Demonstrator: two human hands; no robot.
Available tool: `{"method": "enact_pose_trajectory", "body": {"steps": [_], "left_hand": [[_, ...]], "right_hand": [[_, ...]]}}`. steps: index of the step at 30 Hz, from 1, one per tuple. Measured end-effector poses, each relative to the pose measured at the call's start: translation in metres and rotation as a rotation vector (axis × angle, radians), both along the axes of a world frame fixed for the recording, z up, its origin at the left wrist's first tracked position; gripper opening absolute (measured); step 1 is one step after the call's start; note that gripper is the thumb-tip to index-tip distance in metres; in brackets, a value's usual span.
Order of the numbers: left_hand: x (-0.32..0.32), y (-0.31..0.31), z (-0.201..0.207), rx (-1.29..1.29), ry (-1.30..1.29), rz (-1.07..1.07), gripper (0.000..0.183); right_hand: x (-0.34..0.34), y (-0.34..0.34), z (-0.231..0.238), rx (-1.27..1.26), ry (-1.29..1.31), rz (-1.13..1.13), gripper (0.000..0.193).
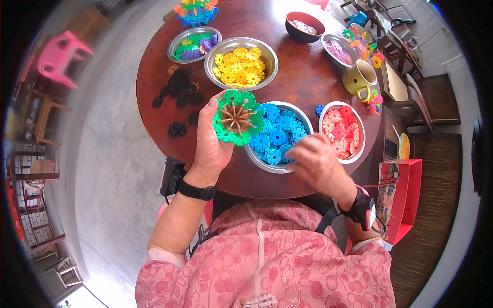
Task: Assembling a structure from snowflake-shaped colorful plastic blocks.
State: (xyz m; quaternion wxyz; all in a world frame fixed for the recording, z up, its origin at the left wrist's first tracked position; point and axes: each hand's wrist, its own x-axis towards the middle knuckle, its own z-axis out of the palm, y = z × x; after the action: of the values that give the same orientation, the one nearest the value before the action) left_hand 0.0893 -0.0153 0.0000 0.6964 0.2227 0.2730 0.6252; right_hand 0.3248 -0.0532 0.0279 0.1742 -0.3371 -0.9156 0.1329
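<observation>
My left hand (213,143) is closed round a green flower-shaped build (226,134) of interlocking plastic discs, with a brown spiky centre turned up. It is held above the table, beside a metal bowl of blue notched discs (277,137) and overlapping its left edge in view. Over that bowl's right rim is my right hand (316,159), slightly blurred, its fingers curled together; whatever is between the fingertips is hidden. One loose blue disc (319,110) lies on the table between the blue bowl and a bowl of red and pink discs (341,131).
On the round brown table (169,136) stand a bowl of yellow discs (240,66), a bowl of green and purple discs (195,46), a dark bowl (305,26), a pink-filled bowl (339,50) and a yellow-green mug (358,78). Black discs (181,84) lie left. A red box (408,197) stands right.
</observation>
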Motion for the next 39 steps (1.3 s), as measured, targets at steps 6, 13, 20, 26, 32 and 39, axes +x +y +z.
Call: {"method": "enact_pose_trajectory", "body": {"steps": [6, 13, 20, 26, 32, 39], "left_hand": [[-0.001, -0.002, 0.002, 0.016, -0.013, -0.032, 0.048], [-0.002, -0.004, 0.001, 0.018, -0.022, -0.047, 0.048], [0.003, -0.007, 0.003, 0.076, 0.096, -0.064, 0.044], [0.012, -0.012, 0.004, 0.070, 0.105, -0.045, 0.040], [0.016, -0.018, -0.002, 0.096, 0.166, -0.113, 0.048], [0.018, -0.018, -0.003, 0.143, 0.247, -0.147, 0.049]], "right_hand": [[0.019, 0.038, -0.015, 0.068, 0.127, -0.364, 0.017], [0.014, 0.031, -0.015, 0.102, -0.046, -0.322, 0.026], [0.017, 0.026, -0.014, -0.038, 0.011, -0.345, 0.025], [0.003, 0.010, -0.001, -0.188, 0.263, -0.393, 0.021], [-0.011, 0.000, -0.006, -0.160, 0.483, -0.359, 0.019], [-0.009, 0.000, -0.018, -0.246, 0.579, -0.378, 0.018]]}}
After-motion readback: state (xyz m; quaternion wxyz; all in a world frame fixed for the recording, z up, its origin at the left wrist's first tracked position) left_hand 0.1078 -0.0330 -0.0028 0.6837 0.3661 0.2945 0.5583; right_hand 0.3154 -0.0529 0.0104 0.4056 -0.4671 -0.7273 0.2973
